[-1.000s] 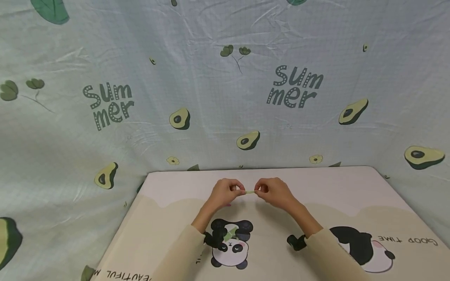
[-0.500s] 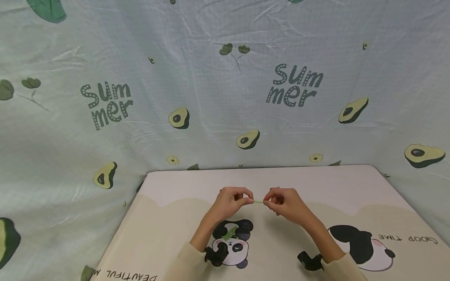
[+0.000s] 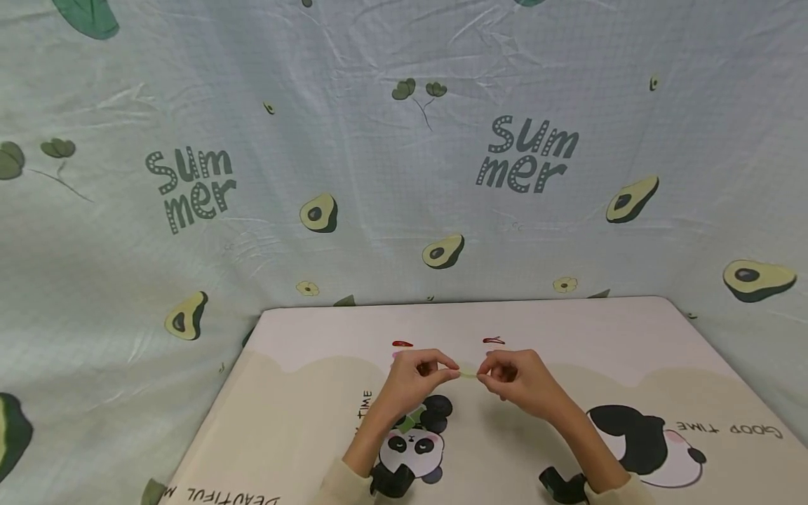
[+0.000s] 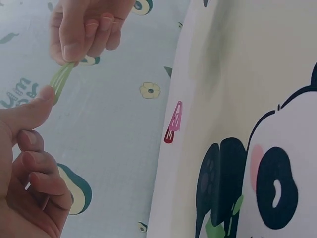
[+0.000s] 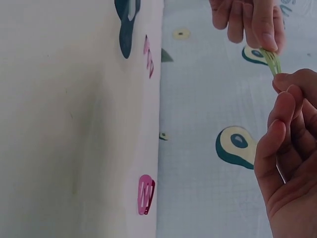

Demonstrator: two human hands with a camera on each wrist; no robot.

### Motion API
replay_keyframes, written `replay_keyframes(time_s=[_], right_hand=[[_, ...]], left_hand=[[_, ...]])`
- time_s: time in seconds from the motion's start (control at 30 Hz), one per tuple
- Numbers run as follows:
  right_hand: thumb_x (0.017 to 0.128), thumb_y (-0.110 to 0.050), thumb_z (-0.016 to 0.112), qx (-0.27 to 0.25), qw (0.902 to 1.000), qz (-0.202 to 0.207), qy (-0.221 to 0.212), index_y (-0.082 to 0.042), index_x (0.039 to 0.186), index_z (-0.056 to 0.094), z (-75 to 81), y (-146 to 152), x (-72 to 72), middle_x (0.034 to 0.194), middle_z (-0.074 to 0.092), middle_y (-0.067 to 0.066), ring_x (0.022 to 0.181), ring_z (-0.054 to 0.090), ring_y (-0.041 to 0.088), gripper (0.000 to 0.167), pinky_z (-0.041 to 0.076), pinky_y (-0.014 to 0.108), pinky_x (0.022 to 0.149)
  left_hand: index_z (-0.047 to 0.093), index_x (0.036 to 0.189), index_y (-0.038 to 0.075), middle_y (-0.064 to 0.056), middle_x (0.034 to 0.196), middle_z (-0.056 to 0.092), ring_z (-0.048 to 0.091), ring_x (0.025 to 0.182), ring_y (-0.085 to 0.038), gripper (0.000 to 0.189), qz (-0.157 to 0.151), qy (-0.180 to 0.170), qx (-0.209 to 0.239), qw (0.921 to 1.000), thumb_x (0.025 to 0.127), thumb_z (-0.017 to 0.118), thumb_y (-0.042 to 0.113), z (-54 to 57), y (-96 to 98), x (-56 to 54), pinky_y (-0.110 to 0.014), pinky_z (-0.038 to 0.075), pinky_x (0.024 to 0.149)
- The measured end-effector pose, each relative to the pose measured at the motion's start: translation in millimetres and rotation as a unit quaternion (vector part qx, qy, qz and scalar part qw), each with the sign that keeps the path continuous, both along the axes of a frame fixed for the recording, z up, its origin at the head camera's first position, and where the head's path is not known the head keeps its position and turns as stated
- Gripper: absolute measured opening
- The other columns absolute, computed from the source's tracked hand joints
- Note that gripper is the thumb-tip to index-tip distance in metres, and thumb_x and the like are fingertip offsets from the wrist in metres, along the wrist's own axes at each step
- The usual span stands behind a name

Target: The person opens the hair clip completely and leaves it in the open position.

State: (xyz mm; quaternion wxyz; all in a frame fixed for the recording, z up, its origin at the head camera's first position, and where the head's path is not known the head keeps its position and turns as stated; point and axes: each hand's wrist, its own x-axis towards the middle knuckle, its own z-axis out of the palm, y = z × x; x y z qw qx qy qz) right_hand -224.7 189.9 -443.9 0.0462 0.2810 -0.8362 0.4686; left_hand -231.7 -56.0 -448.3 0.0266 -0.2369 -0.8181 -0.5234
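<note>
Fingers of the left hand [image 3: 419,377] and the right hand [image 3: 520,379] are pinching opposite ends of a narrow, pale-green, slotted hair clip [image 3: 468,374], each hand pressing with the thumb and index finger. The other fingers are curling loosely and are not touching the clip. The clip is hanging in the air between the two hands, above the far half of the worktop, its middle showing between the fingertips.

Beyond the hands, near the far edge, two groups of hair clips are lying on the worktop. On the left, a glossy red clip [image 3: 402,344] is resting beyond the left hand, with a pink clip [image 3: 396,354] just on its near side, partly hiding behind that hand. On the right, a second red clip [image 3: 494,341] is lying just beyond the right hand; the pink piece beside it is mostly disappearing behind the fingers.

Farther out, black devices [image 3: 393,482] are sitting at both wrists, and cream sleeves [image 3: 344,484] are covering the forearms. The cream worktop [image 3: 303,421] is showing a printed panda [image 3: 413,452] near the left arm and a larger black-and-white panda [image 3: 656,449] to the right. Behind the far edge, a pale blue-green curtain [image 3: 379,140] is hanging, bearing avocado prints and the word "summer" twice.
</note>
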Motion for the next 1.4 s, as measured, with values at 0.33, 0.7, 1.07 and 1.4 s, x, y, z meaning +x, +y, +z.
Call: replay_keyframes(time_s=[0.33,0.7,1.07,1.4], right_hand=[[0.089,-0.002,0.077,-0.016,0.9995,-0.009,0.027,-0.011,0.091,0.074,1.3,-1,4.0,0.064,0.058,-0.008,0.053,0.05,0.0,0.01,0.048,0.023,0.049],[0.087,-0.002,0.078,-0.014,0.998,-0.024,0.056,-0.015,0.09,0.074,0.0,1,10.6,0.064,0.056,-0.012,0.054,0.049,-0.001,0.014,0.048,0.023,0.05],[0.088,-0.003,0.078,-0.023,0.9964,-0.02,0.079,-0.015,0.09,0.074,-0.5,-1,13.1,0.064,0.056,-0.012,0.056,0.048,-0.003,0.013,0.048,0.022,0.051],[0.086,-0.001,0.079,-0.006,0.996,-0.035,0.082,-0.014,0.091,0.074,1.2,2,14.1,0.065,0.056,-0.014,0.056,0.048,-0.004,0.015,0.049,0.022,0.051]], left_hand=[[0.082,0.095,0.014,0.003,0.061,0.052,0.04,0.056,0.001,0.006,-0.008,0.039,-0.001,0.9992,0.091,0.08,0.016,2.6,1.7,6.9,-0.016,0.032,0.052],[0.082,0.092,0.013,0.005,0.057,0.047,0.037,0.054,0.003,0.004,0.001,0.06,0.004,0.9982,0.089,0.081,0.016,2.6,5.2,11.4,-0.015,0.029,0.051],[0.081,0.092,0.011,-0.003,0.058,0.048,0.038,0.056,0.001,0.005,-0.007,0.057,0.04,0.9975,0.09,0.08,0.015,0.0,4.1,13.9,-0.017,0.03,0.05],[0.081,0.093,0.012,0.001,0.058,0.049,0.037,0.055,0.002,0.003,-0.014,0.046,0.035,0.9982,0.091,0.079,0.014,0.0,7.0,16.0,-0.016,0.03,0.05]])
